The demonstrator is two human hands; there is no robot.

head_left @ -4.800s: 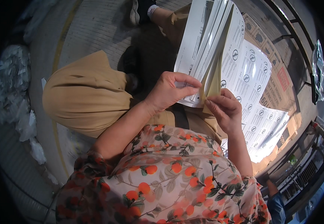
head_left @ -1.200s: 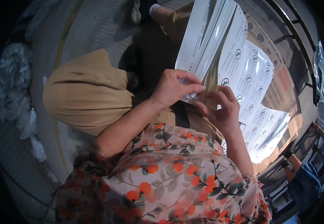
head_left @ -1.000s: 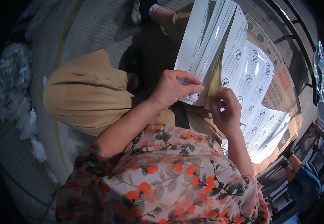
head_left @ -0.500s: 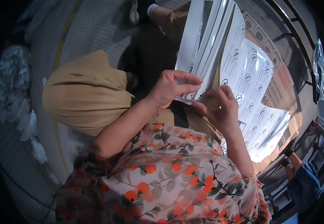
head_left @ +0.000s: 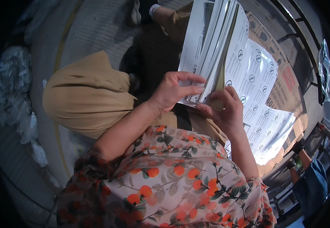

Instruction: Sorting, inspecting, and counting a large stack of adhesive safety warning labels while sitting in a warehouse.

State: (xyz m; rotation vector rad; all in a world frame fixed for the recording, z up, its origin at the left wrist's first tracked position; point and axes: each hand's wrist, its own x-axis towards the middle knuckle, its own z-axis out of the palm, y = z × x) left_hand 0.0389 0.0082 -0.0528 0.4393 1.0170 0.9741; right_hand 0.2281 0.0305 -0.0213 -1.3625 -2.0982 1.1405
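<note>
The near end of a stack of printed sheets (head_left: 214, 49) is pinched by the left hand (head_left: 172, 93) and gripped underneath by the right hand (head_left: 225, 110), above the lap.

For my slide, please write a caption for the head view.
Seated person's left hand and right hand pinch the near edge of a stack of printed white sheets.

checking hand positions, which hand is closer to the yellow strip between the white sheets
Right. The right hand wraps the yellow strip's lower end; the left hand pinches the white sheets beside it.
</note>
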